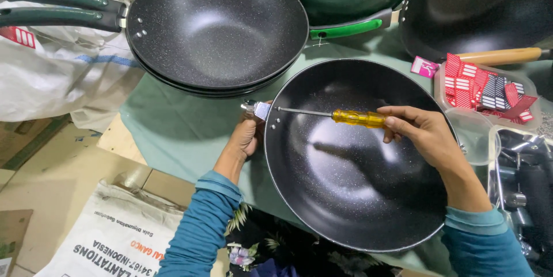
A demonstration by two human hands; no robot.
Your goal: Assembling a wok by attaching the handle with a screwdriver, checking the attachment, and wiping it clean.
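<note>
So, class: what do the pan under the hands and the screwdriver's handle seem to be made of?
Pan: likely metal with a dark speckled non-stick coating, judging by its glossy highlights and pale rim edge. Screwdriver handle: translucent amber, probably plastic, held by the right hand; the shaft looks like bare steel.

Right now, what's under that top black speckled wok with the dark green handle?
Under the black speckled wok sit more stacked pans; only their rims and a second dark green handle show. Their insides are covered.

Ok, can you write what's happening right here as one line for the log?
left hand: steadies handle bracket at black pan rim | right hand: grips yellow screwdriver, tip at bracket | nearby: stacked pans, box of red packets
</note>
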